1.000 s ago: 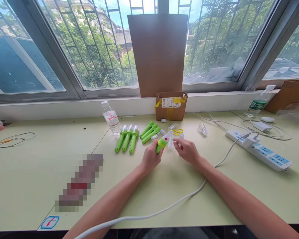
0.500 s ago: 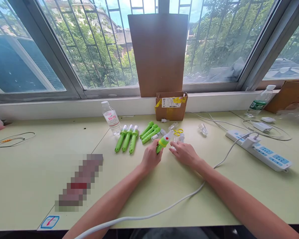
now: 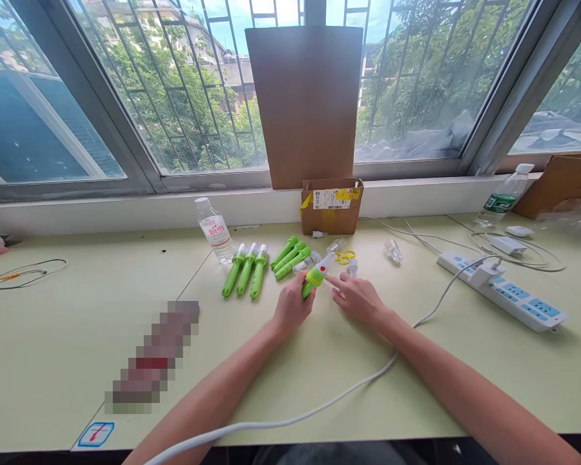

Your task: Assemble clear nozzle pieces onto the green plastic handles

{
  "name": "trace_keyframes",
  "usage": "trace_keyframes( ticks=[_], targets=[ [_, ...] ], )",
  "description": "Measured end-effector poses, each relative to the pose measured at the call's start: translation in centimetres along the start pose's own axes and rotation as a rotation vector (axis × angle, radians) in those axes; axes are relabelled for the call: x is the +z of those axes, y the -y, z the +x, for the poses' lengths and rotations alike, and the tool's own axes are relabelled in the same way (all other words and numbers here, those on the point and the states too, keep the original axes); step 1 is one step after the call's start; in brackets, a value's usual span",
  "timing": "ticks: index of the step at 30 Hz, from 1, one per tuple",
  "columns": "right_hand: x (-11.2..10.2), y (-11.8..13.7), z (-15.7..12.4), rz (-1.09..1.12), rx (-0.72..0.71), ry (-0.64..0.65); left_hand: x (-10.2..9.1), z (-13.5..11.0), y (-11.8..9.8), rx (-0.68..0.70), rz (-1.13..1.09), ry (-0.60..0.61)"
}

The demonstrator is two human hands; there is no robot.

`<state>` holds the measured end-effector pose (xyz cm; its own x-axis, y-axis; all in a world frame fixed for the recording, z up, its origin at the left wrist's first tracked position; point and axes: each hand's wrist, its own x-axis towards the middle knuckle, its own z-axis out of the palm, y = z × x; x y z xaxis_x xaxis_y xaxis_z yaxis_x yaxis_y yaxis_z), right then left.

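My left hand (image 3: 293, 300) is closed around a green plastic handle (image 3: 312, 281) with a yellow ring and a clear tip showing a red spot. The tip points up and to the right. Just right of it is my right hand (image 3: 358, 298), its index finger stretched toward the yellow ring; whether it touches cannot be made out. The other right fingers are partly bent over the table. Several green handles with clear tops (image 3: 244, 271) lie to the left, and bare green handles (image 3: 290, 255) lie behind my left hand. Yellow rings (image 3: 345, 257) and a clear cap (image 3: 352, 267) sit beyond my right hand.
A small cardboard box (image 3: 332, 216) stands at the back. Left of it is a water bottle (image 3: 216, 231). Another clear cap (image 3: 393, 252) lies to the right, near a power strip (image 3: 501, 290). A white cable (image 3: 319, 408) crosses the table in front and passes by my right forearm.
My right index finger has stretched left toward the handle's yellow ring. My left hand keeps its hold on the green handle, almost unmoved. The view has shifted slightly.
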<state>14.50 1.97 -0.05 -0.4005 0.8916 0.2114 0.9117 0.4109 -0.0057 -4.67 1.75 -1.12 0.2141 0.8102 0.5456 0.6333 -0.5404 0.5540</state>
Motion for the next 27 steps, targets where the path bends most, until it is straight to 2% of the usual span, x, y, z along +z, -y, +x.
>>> trace_keyframes(
  ticks=[27],
  targets=[
    [0.7, -0.36, -0.04, 0.041, -0.031, -0.014, -0.09, -0.03, -0.11, -0.02, 0.011, -0.008]
  ],
)
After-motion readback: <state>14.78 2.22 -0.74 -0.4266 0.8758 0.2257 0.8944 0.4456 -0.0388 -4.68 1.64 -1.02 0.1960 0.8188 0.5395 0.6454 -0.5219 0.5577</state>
